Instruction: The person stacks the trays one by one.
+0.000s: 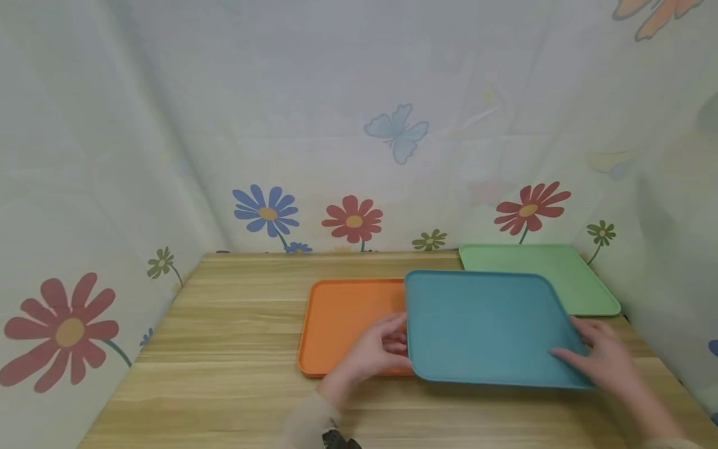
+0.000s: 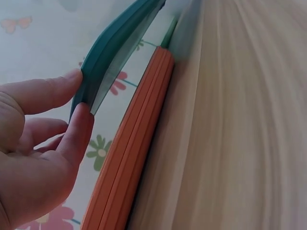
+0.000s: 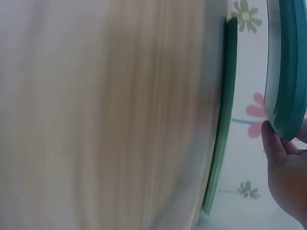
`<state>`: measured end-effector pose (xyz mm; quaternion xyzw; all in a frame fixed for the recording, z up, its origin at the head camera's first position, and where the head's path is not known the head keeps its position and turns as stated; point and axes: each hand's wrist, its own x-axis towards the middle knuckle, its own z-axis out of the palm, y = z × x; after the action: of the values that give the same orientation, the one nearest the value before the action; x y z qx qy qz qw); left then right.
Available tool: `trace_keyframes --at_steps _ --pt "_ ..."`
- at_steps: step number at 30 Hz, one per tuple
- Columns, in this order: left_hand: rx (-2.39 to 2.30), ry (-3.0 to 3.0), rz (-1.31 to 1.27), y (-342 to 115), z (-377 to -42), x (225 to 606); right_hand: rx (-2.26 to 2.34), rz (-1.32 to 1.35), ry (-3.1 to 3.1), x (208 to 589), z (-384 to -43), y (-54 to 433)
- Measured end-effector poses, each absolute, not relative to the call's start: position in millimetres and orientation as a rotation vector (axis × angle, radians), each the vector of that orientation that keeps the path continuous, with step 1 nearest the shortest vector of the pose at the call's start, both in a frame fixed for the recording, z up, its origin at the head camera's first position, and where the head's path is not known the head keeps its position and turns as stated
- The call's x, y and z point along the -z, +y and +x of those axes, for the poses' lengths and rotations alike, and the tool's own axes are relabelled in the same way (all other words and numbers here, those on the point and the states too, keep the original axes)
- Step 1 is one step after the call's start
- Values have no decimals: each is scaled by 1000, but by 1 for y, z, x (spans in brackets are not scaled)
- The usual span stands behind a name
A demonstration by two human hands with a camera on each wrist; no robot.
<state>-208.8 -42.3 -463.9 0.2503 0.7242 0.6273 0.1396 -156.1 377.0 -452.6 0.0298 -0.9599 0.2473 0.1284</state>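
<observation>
A blue rectangular tray [image 1: 482, 327] is held up over the table, tilted, by both hands. At its left edge my left hand [image 1: 373, 352] pinches the rim; the left wrist view has the thumb on the upper side and fingers under it. My right hand [image 1: 606, 358] grips the right edge near the front corner, thumb over the top and fingers below. Under and left of the blue tray lies an orange tray [image 1: 342, 318], partly covered from sight. Seen edge-on in the left wrist view, the orange trays [image 2: 129, 143] form a stack of two.
A light green tray [image 1: 583, 287] lies at the back right of the wooden table [image 1: 235, 324], its front partly behind the blue one. A white cloth [image 1: 314, 93] printed with flowers and butterflies hangs behind and on both sides of the table.
</observation>
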Motion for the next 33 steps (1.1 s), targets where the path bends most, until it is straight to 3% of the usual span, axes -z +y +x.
trace_keyframes --at_steps 33 --pt "-1793 2166 710 -122 -220 463 -877 195 -2776 457 -193 304"
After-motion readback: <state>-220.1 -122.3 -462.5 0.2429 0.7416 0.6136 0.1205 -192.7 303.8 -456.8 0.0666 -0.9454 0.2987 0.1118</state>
